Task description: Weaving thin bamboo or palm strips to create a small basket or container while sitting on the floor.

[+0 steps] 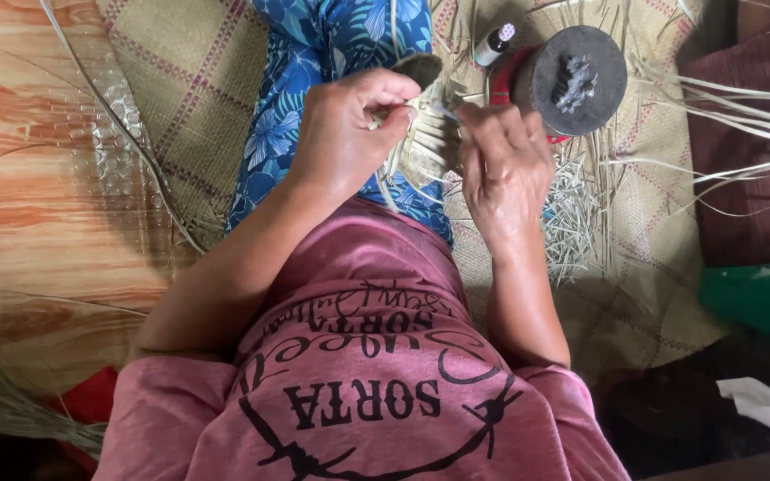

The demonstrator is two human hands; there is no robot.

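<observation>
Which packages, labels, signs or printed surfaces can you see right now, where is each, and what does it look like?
Small bottle: upright on the woven mat, beside the round dark tin, above the right hand; dark body, white cap, pale label.
Round tin: right of the bottle; red side, dark grey top.
Pink shirt: bottom centre; black lettering and a barbed-wire ring.
No signs or screens.

We see a wood-patterned floor (pixel 37 178) under soft daylight, with a checked woven mat (pixel 180 80) spread across it.
</observation>
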